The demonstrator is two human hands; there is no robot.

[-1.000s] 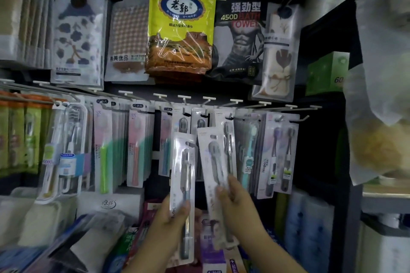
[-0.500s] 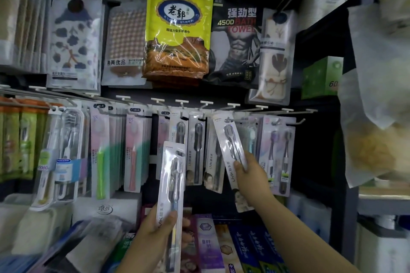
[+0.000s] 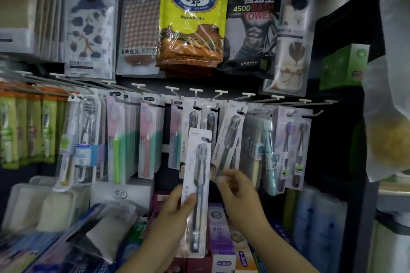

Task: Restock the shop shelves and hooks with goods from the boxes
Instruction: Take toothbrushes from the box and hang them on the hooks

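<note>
My left hand grips a white toothbrush pack by its lower half and holds it upright in front of the hook row. Just to its right a second toothbrush pack hangs tilted from a hook. My right hand is just below that hanging pack, fingers loosely curled and holding nothing; whether the fingertips touch the pack's lower edge is blurred. More packs of the same kind hang on the neighbouring hooks behind.
A row of white-tipped hooks carries many toothbrush packs from left to right. Towel bags hang above. Toothpaste boxes fill the shelf below my hands. A dark shelf post and a plastic bag stand at the right.
My right hand hung its pack on a hook, let go and dropped below it. My left hand raised its pack up and to the right, toward the hooks.
</note>
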